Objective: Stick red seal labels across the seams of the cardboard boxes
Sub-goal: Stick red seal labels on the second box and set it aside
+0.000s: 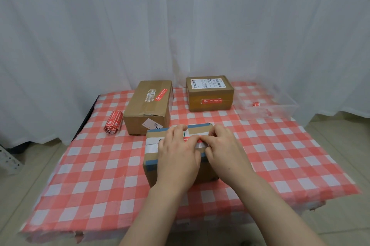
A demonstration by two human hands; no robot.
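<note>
Two hands are down on the near box [154, 157], which sits mid-bench on the checked cloth [96, 175], and the red seal label [197, 140] lies on its top toward the right edge, long axis running left to right. Your left hand [178, 153] is flat, straight fingers pressing the label. Your right hand [222, 145] has bent fingers with the tips on the label's right end, honestly can't tell if it's pinching or just pressing.

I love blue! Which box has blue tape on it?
The nearest box, under the left hand and right hand. The back left box and back right box show none.
</note>
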